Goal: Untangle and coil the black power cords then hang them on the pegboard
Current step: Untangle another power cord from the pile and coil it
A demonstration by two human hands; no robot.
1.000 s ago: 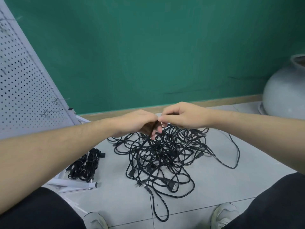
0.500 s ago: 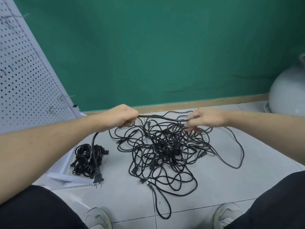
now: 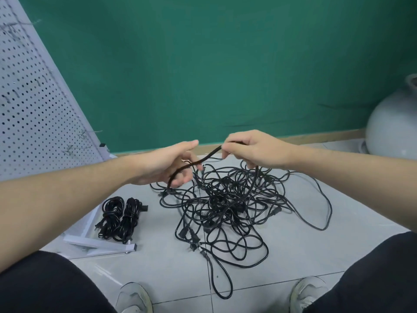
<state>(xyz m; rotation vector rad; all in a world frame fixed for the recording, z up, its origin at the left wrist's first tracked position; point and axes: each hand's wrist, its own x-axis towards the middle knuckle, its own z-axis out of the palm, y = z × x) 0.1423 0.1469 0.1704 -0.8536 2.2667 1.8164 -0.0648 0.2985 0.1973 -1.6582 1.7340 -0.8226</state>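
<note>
Pinching one black cord [image 3: 198,160] above the tangled pile [image 3: 228,199] on the tiled floor [image 3: 158,263], the right hand [image 3: 252,149] grips its raised end while the left hand [image 3: 167,164], fingers loosely spread, cradles its loop. Two coiled cords [image 3: 120,213] lie beside the pegboard [image 3: 33,109].

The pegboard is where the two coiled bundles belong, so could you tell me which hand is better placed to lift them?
Probably left: the two coiled bundles lie beside the left hand, below the pegboard. The right hand pinches a cord across the tangled pile.
</note>
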